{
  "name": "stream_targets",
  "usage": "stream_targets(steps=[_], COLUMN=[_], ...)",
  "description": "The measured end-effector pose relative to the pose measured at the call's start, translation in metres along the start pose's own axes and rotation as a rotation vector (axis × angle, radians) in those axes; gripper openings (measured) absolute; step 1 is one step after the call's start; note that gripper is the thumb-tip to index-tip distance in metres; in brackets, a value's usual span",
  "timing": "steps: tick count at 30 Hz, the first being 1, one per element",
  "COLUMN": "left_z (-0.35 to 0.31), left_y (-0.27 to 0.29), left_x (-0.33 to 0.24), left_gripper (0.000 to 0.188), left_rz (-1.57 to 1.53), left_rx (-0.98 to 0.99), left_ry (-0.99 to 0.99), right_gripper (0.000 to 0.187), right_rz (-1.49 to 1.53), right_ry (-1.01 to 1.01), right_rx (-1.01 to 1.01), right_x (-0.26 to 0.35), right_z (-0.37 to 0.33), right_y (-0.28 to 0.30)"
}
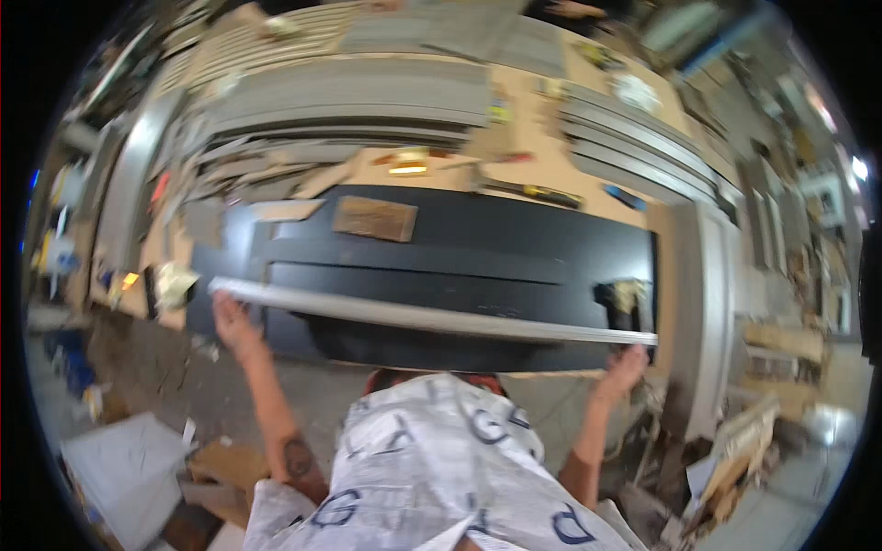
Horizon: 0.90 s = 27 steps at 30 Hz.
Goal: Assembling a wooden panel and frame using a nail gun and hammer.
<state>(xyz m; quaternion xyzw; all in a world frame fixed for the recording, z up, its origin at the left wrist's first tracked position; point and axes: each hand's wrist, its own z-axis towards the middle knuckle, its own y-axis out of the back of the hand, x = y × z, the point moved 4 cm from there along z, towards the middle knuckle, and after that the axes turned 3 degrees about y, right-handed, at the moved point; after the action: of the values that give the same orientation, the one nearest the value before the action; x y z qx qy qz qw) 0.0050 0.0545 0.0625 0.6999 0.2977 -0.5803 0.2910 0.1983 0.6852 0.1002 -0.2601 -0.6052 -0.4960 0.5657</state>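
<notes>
A long, narrow light-grey strip (432, 317) spans the near side of the table, its left end a little farther away than its right. My left hand (235, 323) is closed on it near the left end. At the right end, my right hand (627, 367) grips it with fingers curled; both hands are slightly blurred. Beneath the strip lies a dark panel (478, 234) with a narrow groove across it. A brown wooden block (375, 219) rests on the panel's far part. Close to my right hand sits a black and tan object (628, 301) whose kind I cannot make out.
Beyond the panel lie a yellow-and-black-handled tool (542, 195), a small blue object (625, 196) and grey boards (349, 96). A crumpled pale item (175, 285) sits at left. Grey boards (700, 312) line the right side. Another person's hand (576, 9) shows at the far edge.
</notes>
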Motion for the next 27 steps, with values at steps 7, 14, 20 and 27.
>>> stream_targets(steps=[7, 14, 20, 27], left_z=[0.002, 0.008, 0.015, -0.019], left_y=[0.011, -0.006, 0.012, -0.015], left_x=[0.001, -0.025, -0.016, -0.035], left_gripper=[0.058, 0.047, 0.040, 0.042], left_rz=[-0.047, 0.055, 0.152, 0.030], left_rx=[0.197, 0.427, 0.336, 0.193], left_ry=[0.169, -0.038, -0.022, 0.147], right_gripper=[0.046, 0.050, 0.051, 0.062], right_rz=[-0.197, -0.227, -0.161, 0.049], right_ry=[-0.099, -0.115, -0.148, -0.414], right_rx=[0.078, 0.229, 0.248, 0.313], right_x=[0.015, 0.033, 0.021, -0.024], right_z=[-0.003, 0.013, 0.025, 0.063], right_y=[-0.009, -0.010, -0.008, 0.026])
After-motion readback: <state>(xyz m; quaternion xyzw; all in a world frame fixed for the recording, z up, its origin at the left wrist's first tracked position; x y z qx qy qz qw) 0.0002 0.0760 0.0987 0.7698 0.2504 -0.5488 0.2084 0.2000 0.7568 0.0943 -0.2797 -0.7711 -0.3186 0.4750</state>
